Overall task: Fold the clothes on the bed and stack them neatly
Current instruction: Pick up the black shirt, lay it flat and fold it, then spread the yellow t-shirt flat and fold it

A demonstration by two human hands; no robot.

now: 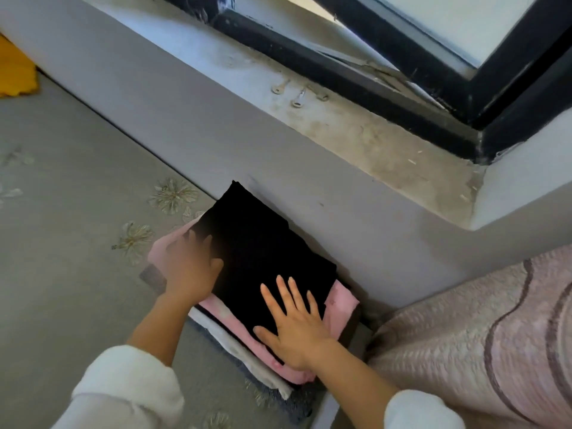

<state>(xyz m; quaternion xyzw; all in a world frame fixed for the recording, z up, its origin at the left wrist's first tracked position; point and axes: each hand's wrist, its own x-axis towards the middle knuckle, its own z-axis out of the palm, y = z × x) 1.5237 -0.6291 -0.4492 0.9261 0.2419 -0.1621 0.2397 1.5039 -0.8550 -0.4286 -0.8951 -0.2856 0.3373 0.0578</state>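
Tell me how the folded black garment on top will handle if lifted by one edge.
The black garment is soft cloth lying flat under the right hand, so it would likely droop and unfold. It looks thin, so probably light. Resting loose on the pink garment, it may slide if pushed.

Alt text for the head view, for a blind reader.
A person's left hand and right hand rest on a folded black garment topping a stack of folded clothes on the bed, beside a grey wall. Keys lie on the windowsill above.
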